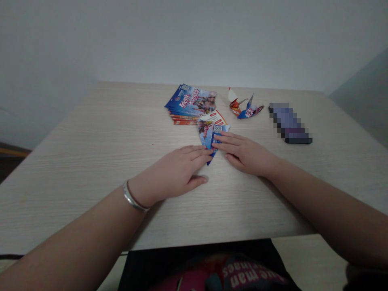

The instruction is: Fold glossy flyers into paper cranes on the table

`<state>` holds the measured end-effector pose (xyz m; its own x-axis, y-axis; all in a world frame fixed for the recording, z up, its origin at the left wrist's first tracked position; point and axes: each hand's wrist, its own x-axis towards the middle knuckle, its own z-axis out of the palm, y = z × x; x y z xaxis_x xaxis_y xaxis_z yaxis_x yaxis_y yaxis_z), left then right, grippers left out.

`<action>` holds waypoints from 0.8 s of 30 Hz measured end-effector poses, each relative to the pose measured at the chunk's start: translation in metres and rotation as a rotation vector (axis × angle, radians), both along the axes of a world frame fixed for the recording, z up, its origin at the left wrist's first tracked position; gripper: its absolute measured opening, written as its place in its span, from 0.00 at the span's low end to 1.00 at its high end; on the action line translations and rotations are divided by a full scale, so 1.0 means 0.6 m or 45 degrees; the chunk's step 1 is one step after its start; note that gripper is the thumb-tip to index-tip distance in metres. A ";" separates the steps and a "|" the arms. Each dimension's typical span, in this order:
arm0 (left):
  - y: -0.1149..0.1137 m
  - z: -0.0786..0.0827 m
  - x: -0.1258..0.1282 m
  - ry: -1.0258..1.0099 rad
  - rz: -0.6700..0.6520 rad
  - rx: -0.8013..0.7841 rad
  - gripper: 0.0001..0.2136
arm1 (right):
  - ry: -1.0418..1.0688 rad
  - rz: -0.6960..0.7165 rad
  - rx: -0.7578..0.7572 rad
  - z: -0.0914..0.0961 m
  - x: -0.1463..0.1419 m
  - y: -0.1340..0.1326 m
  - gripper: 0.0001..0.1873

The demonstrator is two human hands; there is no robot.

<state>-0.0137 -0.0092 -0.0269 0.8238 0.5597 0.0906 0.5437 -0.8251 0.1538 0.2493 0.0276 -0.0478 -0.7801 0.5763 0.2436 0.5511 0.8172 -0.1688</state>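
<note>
A partly folded printed paper point(206, 134), blue with a QR code and a white-and-orange top corner, lies flat on the table, its narrow point towards me. My left hand point(182, 167) rests with outstretched fingertips on the paper's lower left edge, thumb apart on the table. From the other side, my right hand point(242, 151) lays its extended fingers on the paper's right part. Both hands press from above without gripping. Fingers cover some of the paper's lower half and right edge.
A fanned stack of printed leaflets point(189, 101) lies just beyond the paper. Two folded paper cranes point(248, 111) stand to its right. Farther right is a phone point(289, 123) with a blurred screen. The pale wooden table point(100, 133) meets a wall at the back.
</note>
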 end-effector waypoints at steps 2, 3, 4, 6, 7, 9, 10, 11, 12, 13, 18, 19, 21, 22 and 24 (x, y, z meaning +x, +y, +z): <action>-0.001 0.000 0.000 -0.010 0.004 0.010 0.26 | -0.009 -0.012 -0.002 0.000 -0.001 -0.001 0.23; -0.001 0.000 0.000 -0.013 0.000 0.015 0.25 | -0.009 -0.018 -0.008 0.000 -0.001 -0.001 0.23; -0.001 0.000 0.000 -0.014 -0.008 0.018 0.25 | -0.007 -0.021 -0.016 0.001 -0.001 -0.001 0.23; 0.000 -0.001 -0.001 -0.011 -0.020 0.022 0.24 | 0.005 -0.020 -0.032 0.001 -0.001 -0.002 0.23; 0.000 -0.001 -0.001 -0.008 -0.025 0.022 0.24 | 0.012 -0.015 -0.038 0.001 -0.001 -0.002 0.23; 0.001 0.000 -0.001 -0.002 -0.028 0.017 0.22 | 0.023 0.002 -0.042 0.001 0.000 -0.001 0.22; 0.001 0.000 -0.001 0.001 -0.028 0.012 0.22 | 0.026 0.011 -0.043 0.001 0.001 0.000 0.21; 0.001 0.001 0.000 0.002 -0.029 0.008 0.22 | 0.028 0.020 -0.045 0.001 0.002 0.000 0.21; 0.002 0.002 0.000 0.004 -0.029 0.004 0.22 | 0.029 0.031 -0.052 0.002 0.004 0.001 0.21; 0.002 0.003 0.000 0.004 -0.028 0.000 0.22 | 0.030 0.044 -0.062 0.002 0.005 0.002 0.21; 0.002 0.004 0.002 -0.002 -0.016 -0.031 0.22 | 0.028 0.159 -0.146 0.007 0.015 0.004 0.24; 0.002 0.004 0.002 -0.008 -0.013 -0.036 0.22 | 0.027 0.171 -0.156 0.009 0.016 0.004 0.24; 0.002 0.003 0.003 -0.021 -0.008 -0.039 0.21 | 0.022 0.178 -0.159 0.012 0.017 0.004 0.24; 0.002 0.003 0.003 -0.026 -0.006 -0.038 0.21 | 0.023 0.177 -0.156 0.013 0.017 0.004 0.23; 0.001 0.002 0.004 -0.029 0.000 -0.038 0.21 | 0.030 0.173 -0.147 0.015 0.016 0.004 0.22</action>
<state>-0.0113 -0.0085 -0.0254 0.8217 0.5622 0.0929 0.5395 -0.8201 0.1907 0.2589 0.0299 -0.0388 -0.8475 0.4915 0.2006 0.4320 0.8582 -0.2773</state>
